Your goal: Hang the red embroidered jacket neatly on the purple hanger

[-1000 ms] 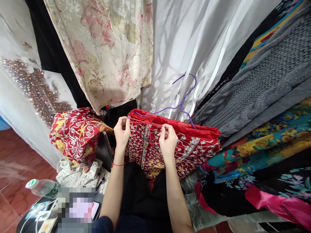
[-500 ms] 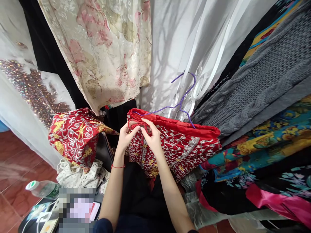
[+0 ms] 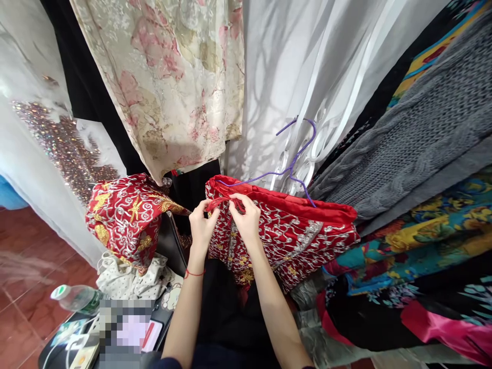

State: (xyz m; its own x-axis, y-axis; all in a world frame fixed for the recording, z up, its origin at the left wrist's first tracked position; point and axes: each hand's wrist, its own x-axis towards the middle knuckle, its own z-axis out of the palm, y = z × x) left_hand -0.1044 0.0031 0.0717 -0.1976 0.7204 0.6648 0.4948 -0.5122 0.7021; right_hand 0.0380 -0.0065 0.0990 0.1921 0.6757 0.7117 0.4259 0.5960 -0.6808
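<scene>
Hanging fabrics crowd this corner: a floral lace cloth (image 3: 172, 82) at 11 o'clock, a white curtain (image 3: 307, 66) at 1 o'clock and a grey knit (image 3: 415, 128) at 3 o'clock, above a red tiled floor (image 3: 23, 266). Just below the middle, a red embroidered garment (image 3: 292, 236) hangs from a purple hanger (image 3: 292, 164), whose hook stands at 12 o'clock from it. The left hand (image 3: 202, 225) and right hand (image 3: 246, 218) meet at the garment's top left edge. Their fingers are narrowed into pinches on a thin red tie (image 3: 220, 203), and the hands almost touch. A second red embroidered piece (image 3: 123, 215) sits at 9 o'clock from the hands, and a water bottle (image 3: 75, 298) lies at 8 o'clock.
</scene>
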